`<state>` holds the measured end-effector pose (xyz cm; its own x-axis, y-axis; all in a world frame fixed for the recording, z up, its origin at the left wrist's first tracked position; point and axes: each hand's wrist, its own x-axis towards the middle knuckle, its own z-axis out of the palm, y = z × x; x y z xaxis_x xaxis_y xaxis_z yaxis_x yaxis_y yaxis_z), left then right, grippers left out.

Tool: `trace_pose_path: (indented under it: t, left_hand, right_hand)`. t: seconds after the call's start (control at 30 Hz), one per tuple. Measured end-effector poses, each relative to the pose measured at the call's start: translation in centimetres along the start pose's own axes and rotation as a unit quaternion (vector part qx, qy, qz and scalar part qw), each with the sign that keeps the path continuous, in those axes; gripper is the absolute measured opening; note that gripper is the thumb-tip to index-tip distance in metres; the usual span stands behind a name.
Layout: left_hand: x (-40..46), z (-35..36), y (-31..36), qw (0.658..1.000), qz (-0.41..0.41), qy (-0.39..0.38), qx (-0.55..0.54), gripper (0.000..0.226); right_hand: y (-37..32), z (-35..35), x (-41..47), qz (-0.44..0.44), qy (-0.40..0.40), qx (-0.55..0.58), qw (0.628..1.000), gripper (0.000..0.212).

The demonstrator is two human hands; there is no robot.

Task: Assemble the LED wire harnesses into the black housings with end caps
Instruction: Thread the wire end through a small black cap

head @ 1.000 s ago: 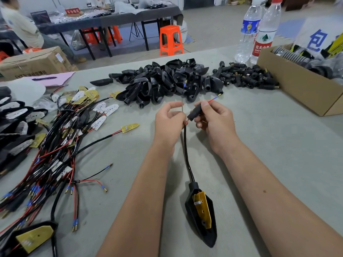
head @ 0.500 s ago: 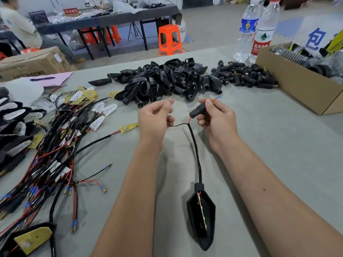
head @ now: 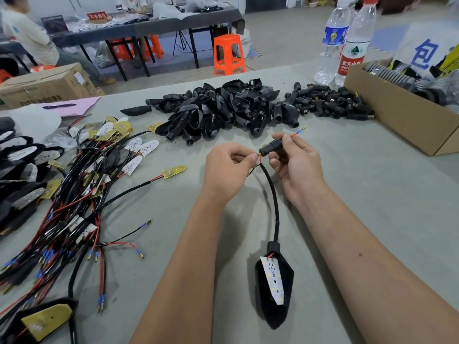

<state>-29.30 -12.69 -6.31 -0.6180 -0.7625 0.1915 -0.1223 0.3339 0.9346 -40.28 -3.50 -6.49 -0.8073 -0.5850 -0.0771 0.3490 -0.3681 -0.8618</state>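
My right hand grips a small black end cap; a red wire with a blue-and-brass tip sticks out of its far end. My left hand pinches a thin wire right at the cap's near, brass-rimmed opening. From the hands a black sleeved cable runs down to a black pointed housing lying on the table, with a white LED board showing in it.
A heap of black housings and a pile of end caps lie behind my hands. Loose wire harnesses cover the left side. A cardboard box and two water bottles stand at the right.
My left hand moved back in to the cap and now pinches the wire at its opening. The housing on the table rolled, turning the white LED face of its board up.
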Motion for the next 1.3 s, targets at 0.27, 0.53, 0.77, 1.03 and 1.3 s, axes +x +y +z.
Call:
trace_pose_path:
  t: [0.27, 0.53, 0.77, 1.03, 1.3]
  left_hand:
    - [-0.2, 0.3, -0.1, 0.996, -0.014, 0.015, -0.088, 0.007]
    - [0.0, 0.0, -0.3, 0.989, -0.068, 0.050, -0.122, 0.008]
    - [0.1, 0.3, -0.1, 0.998, -0.013, 0.030, -0.050, 0.008]
    - [0.0, 0.7, -0.2, 0.994, -0.027, 0.041, -0.093, 0.012]
    - [0.1, 0.7, 0.1, 0.999, 0.009, 0.022, -0.032, 0.012]
  right_hand:
    - [0.4, 0.2, 0.0, -0.035, 0.011, -0.021, 0.999, 0.022]
    - [0.1, 0.3, 0.1, -0.025, 0.051, 0.040, 0.998, 0.025]
    - [0.2, 0.2, 0.0, -0.021, 0.013, 0.018, 1.000, 0.022]
    - [0.0, 0.0, 0.1, -0.022, 0.044, 0.030, 0.998, 0.022]
    - [0.0, 0.1, -0.1, -0.009, 0.006, 0.010, 1.000, 0.018]
